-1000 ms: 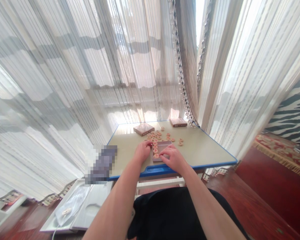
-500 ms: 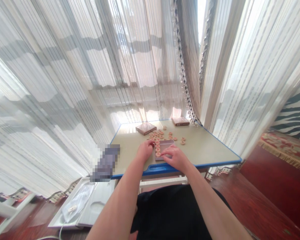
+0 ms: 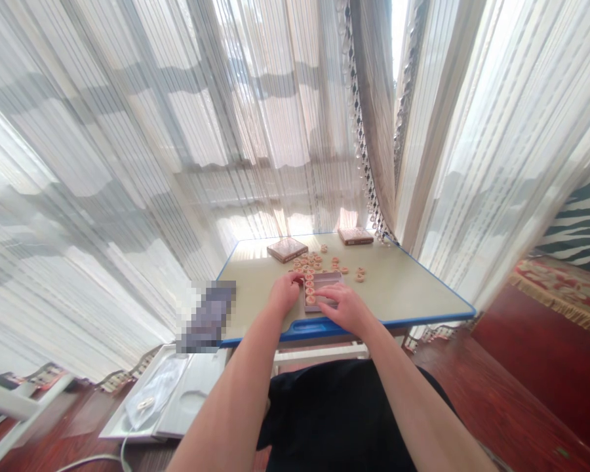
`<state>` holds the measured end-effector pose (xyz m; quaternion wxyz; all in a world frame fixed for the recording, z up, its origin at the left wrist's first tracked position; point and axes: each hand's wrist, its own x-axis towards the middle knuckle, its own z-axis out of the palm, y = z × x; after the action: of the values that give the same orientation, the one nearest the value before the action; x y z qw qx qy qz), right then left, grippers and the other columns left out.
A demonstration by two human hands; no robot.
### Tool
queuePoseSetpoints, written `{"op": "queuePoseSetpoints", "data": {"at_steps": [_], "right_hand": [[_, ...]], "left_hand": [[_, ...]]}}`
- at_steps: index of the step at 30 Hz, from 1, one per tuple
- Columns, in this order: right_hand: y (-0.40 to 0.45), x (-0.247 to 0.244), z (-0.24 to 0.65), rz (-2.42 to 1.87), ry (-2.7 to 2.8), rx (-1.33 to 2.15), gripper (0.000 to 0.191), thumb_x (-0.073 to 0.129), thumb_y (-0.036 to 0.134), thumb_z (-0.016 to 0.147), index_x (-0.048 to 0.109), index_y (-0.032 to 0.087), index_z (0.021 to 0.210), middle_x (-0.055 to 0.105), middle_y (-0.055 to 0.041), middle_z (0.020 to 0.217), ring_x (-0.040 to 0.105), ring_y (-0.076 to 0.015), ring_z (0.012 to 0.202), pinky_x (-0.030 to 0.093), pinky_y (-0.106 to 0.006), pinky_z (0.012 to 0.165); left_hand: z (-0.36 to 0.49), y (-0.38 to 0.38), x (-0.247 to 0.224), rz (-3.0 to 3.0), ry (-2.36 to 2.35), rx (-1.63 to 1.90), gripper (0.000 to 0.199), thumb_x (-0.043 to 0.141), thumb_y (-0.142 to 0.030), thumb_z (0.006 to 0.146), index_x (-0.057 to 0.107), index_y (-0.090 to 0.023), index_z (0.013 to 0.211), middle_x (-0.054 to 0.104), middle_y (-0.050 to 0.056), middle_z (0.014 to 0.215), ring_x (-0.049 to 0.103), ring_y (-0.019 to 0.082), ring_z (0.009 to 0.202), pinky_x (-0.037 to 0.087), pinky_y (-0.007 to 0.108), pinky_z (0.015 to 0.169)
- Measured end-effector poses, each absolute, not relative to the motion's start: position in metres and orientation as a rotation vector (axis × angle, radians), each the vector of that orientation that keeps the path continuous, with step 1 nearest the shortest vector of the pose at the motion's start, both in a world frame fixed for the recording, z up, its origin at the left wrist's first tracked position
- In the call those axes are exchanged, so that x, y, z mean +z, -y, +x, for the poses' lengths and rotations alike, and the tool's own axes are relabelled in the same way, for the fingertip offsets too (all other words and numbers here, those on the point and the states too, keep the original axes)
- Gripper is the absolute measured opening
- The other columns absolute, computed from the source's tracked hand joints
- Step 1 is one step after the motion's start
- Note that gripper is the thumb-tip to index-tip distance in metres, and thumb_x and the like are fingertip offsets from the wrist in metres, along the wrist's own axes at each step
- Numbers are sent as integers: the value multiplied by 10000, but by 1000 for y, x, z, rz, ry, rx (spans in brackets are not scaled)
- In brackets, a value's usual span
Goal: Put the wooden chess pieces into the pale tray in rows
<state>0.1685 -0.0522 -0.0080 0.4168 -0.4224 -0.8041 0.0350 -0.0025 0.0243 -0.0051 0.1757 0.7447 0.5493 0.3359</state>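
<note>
A shallow tray-like box (image 3: 329,279) rests near the front edge of the table, with a column of round wooden pieces (image 3: 310,292) along its left side. My left hand (image 3: 286,292) is at the box's upper left corner, fingers bent toward the pieces; what its fingertips hold, if anything, is too small to tell. Over the box's right part, my right hand (image 3: 341,303) reaches in from the right, its fingers apart and fingertips beside the column. Several more round pieces (image 3: 317,266) lie loosely scattered behind the box.
On the blue-edged table (image 3: 403,295) are two flat boxes, one at the back left (image 3: 287,249), one at the back right (image 3: 355,236). A blurred-out dark item (image 3: 209,316) overlaps the left edge. An open white box (image 3: 164,393) lies below left. Curtains hang behind.
My right index finger has stretched out and moved slightly up along the column of pieces. My left hand has hardly moved. The view has shifted a little.
</note>
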Motion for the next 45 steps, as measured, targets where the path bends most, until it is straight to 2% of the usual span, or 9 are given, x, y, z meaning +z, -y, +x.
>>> {"op": "queuePoseSetpoints", "data": {"at_steps": [10, 15, 22, 45], "right_hand": [[54, -6, 168, -1059, 2060, 89, 177, 561, 288, 785, 658, 240, 925, 669, -15, 974, 578, -181, 906, 426, -320, 833], [55, -5, 168, -1070, 2084, 92, 131, 554, 297, 793, 661, 237, 838, 676, -16, 896, 585, -176, 851, 421, -315, 797], [52, -7, 169, -1067, 2086, 80, 153, 545, 320, 801, 664, 229, 831, 680, -27, 863, 588, -183, 841, 421, -309, 792], [53, -6, 169, -1053, 2087, 121, 158, 511, 257, 823, 661, 213, 798, 686, -16, 826, 580, -169, 795, 419, -299, 775]], "left_hand": [[-2, -23, -5, 2130, -1565, 942, 402, 382, -78, 687, 665, -172, 956, 686, 38, 902, 599, 188, 871, 439, 289, 829], [-2, -22, -3, 2122, -1581, 932, 410, 387, -69, 683, 664, -178, 965, 687, 32, 910, 596, 184, 882, 435, 278, 836], [-3, -25, -7, 2136, -1556, 953, 409, 389, -81, 684, 666, -191, 965, 686, 26, 910, 599, 184, 882, 438, 288, 841], [-2, -23, -9, 2161, -1566, 956, 396, 395, -89, 688, 665, -194, 959, 686, 19, 914, 600, 169, 868, 443, 257, 814]]}}
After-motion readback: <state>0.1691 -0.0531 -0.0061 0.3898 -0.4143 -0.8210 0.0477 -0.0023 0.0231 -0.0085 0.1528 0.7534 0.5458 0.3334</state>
